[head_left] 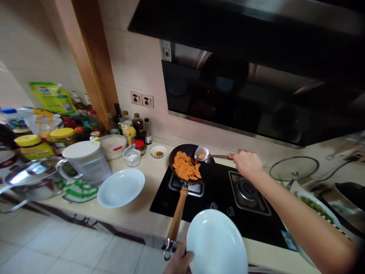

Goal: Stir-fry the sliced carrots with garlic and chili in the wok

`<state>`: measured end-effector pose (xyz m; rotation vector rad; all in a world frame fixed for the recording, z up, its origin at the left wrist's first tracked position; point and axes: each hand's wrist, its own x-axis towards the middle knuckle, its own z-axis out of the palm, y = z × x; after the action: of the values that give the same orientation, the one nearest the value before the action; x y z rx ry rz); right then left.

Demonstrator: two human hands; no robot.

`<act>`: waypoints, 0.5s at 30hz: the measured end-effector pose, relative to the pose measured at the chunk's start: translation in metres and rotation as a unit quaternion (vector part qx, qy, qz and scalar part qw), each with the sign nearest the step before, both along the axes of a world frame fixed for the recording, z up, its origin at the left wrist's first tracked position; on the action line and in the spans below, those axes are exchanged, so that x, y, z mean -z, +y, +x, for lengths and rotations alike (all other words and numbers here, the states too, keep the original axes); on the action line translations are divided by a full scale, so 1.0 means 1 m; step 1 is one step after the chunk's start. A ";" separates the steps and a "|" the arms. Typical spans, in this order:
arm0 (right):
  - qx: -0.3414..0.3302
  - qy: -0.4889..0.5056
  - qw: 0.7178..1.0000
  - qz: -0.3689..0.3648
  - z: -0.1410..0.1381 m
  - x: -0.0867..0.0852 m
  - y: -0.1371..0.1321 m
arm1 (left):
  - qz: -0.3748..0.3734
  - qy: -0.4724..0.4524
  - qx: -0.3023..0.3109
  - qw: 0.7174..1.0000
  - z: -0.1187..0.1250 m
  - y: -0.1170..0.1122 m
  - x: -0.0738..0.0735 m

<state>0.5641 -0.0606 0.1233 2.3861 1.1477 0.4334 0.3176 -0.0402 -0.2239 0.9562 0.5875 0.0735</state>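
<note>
My right hand (247, 163) is closed around the handle of a metal spatula (203, 153), whose blade is over the right side of a black wok (180, 148). A small orange piece lies on the blade. Inside the wok is a heap of orange slices, perhaps carrot (186, 167). The wok sits on the left burner, its wooden handle (179, 213) pointing toward me. In front of the stove my left hand (180, 259) grips the left rim of a white plate (217, 243), tilted and bare on its visible face. The hand is partly cut off by the bottom edge.
Another white plate (121, 188) lies on the counter left of the black stove (219, 190). A small sauce bowl (158, 152), jars, bottles and a pitcher (88, 161) stand behind and left. At right are a glass lid (294, 168) and a dish of greens (316, 208).
</note>
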 end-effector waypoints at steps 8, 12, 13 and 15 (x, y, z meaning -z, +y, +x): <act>0.014 0.017 1.000 0.006 0.002 -0.011 -0.017 | 0.015 0.033 -0.123 0.992 0.154 -0.028 -0.062; 0.013 0.016 1.000 0.020 0.008 -0.009 -0.026 | 0.055 0.050 -0.155 0.985 0.203 -0.016 -0.063; 0.011 0.017 1.000 0.023 0.009 -0.008 -0.028 | 0.066 0.056 -0.161 0.983 0.212 -0.012 -0.062; 0.009 0.020 0.999 0.030 0.012 -0.006 -0.032 | 0.083 0.073 -0.170 0.979 0.225 -0.008 -0.060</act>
<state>0.5765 -0.0923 0.1289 2.4652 1.1445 0.4202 0.5426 -0.0478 -0.1643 1.0202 0.8874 0.3645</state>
